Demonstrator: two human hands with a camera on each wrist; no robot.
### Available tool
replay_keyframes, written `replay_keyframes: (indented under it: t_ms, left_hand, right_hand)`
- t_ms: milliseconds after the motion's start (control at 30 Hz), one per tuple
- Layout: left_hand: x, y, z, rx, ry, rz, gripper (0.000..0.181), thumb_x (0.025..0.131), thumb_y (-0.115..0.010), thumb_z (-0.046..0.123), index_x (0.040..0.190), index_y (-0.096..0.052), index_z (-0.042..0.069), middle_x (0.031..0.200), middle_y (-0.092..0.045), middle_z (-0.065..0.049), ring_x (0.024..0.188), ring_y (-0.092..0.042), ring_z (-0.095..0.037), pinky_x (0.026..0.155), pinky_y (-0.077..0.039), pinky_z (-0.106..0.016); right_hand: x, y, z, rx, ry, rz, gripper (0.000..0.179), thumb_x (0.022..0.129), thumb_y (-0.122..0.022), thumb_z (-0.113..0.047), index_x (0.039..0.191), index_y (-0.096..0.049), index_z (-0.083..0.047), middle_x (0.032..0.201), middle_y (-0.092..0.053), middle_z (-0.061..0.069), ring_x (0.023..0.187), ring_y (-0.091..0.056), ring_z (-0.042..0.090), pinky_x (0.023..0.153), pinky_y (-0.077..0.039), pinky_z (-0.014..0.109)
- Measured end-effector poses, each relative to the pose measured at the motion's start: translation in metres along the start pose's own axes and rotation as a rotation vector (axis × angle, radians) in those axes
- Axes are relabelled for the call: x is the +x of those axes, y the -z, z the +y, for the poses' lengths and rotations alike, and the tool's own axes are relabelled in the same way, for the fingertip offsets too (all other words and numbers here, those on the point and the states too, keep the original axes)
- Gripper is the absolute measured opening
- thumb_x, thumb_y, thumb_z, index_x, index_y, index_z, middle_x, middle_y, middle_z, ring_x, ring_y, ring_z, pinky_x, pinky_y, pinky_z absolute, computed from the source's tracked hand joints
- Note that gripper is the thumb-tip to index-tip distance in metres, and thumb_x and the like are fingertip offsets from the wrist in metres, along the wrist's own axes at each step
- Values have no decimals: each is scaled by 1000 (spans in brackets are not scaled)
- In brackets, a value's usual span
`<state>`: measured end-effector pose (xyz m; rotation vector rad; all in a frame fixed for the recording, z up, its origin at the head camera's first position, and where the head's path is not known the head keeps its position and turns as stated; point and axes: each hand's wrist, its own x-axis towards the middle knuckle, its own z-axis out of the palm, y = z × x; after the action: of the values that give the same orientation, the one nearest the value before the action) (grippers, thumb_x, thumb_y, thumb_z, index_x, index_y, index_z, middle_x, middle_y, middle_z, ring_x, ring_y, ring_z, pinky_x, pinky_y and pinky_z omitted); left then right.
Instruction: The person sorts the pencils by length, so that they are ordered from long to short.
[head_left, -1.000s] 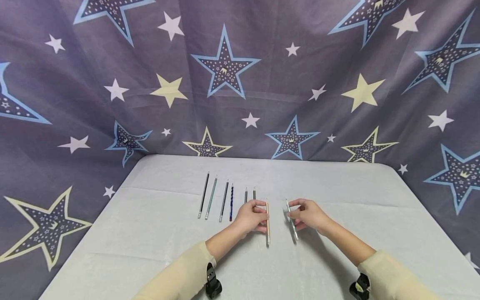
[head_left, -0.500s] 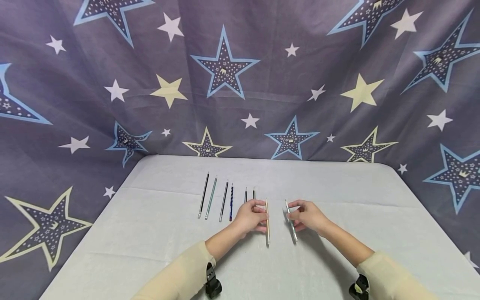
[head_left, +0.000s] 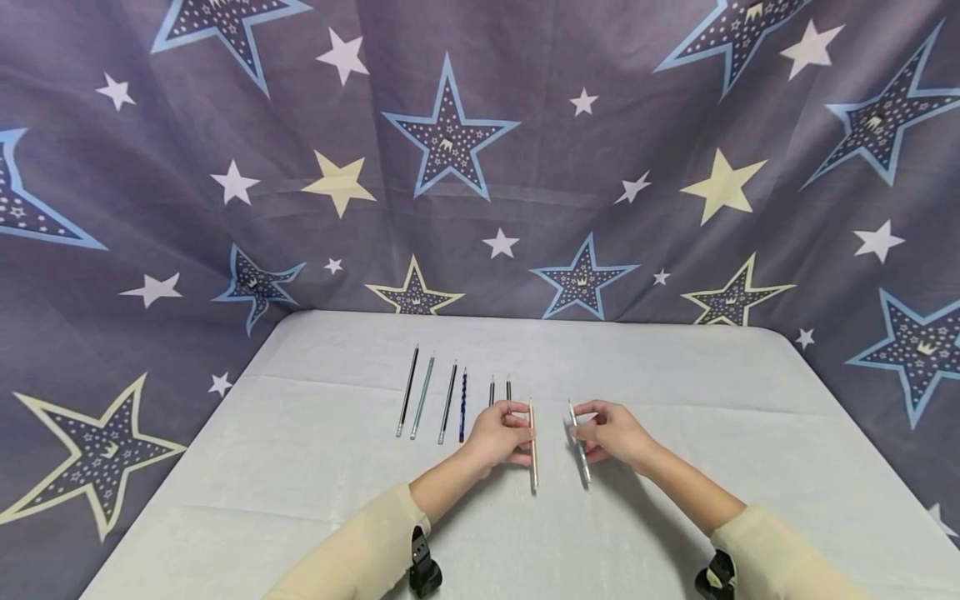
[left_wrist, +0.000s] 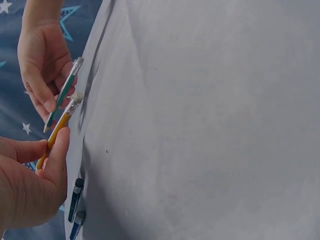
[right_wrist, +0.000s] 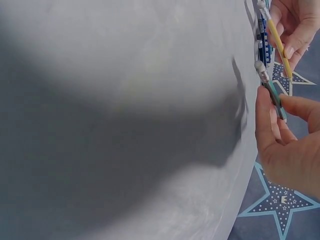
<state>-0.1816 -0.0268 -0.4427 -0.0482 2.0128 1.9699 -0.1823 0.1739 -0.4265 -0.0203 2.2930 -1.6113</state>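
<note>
My left hand (head_left: 498, 435) pinches a yellow pencil (head_left: 533, 458) between thumb and fingers, its white eraser end toward me. In the left wrist view the yellow pencil (left_wrist: 64, 120) shows its metal band and eraser. Across a small gap, my right hand (head_left: 615, 433) pinches a green pencil (head_left: 581, 457), slightly tilted, eraser end also nearer me. The right wrist view shows this green pencil (right_wrist: 272, 92) between thumb and fingers. Two dark pencils (head_left: 508, 387) lie just beyond the left hand, their lower parts hidden behind it.
Left of the hands, a row lies on the white-covered table (head_left: 300, 467): a black pencil (head_left: 407, 392), a teal pencil (head_left: 422, 396), another dark pencil (head_left: 447, 402) and a blue patterned pencil (head_left: 463, 406). A star-printed cloth (head_left: 525, 167) hangs behind the table's far edge.
Both hands keep their grip. The right hand and green pencil have shifted slightly left; the yellow pencil has moved only a little left.
</note>
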Motion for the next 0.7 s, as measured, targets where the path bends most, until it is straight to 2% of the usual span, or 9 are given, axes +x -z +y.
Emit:
replay_keyframes:
  t_ms: [700]
  left_hand:
    - [3, -1, -1, 1, -3, -2, 39, 82, -61, -6, 120, -52, -1, 90, -54, -7, 65, -57, -14, 60, -61, -35]
  right_hand:
    - [1, -3, -4, -9, -6, 8, 44, 86, -62, -4, 125, -47, 8, 75, -52, 6, 62, -54, 13, 61, -60, 35]
